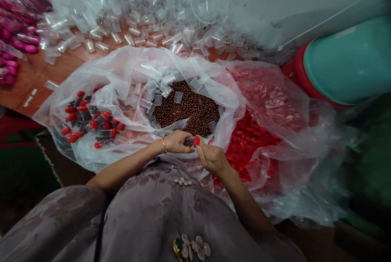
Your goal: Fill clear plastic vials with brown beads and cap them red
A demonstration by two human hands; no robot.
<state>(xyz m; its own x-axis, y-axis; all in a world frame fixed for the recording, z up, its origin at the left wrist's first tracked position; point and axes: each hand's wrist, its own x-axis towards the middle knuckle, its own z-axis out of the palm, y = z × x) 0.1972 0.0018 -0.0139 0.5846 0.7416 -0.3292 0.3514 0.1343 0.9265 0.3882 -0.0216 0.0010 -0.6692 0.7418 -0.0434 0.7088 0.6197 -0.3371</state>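
Observation:
My left hand [179, 141] is closed around a small clear tube [188, 142] with dark beads showing inside. My right hand [213, 157] pinches a red cap [196, 140] at the tube's right end; whether it is fully seated I cannot tell. Just beyond my hands, brown beads [192, 109] fill an opened plastic bag, with several clear empty tubes [165, 87] lying on them. To the right, an opened bag holds many red caps [249, 144]. On the left, several filled tubes with red caps [88, 117] lie in a heap on the plastic.
A large heap of clear tubes [146, 30] spreads along the back of the orange-brown table [27, 95]. Pink items [23, 38] are piled at the far left. At the right stands a teal bucket [348, 62] with red beneath it, near the white wall [275, 5].

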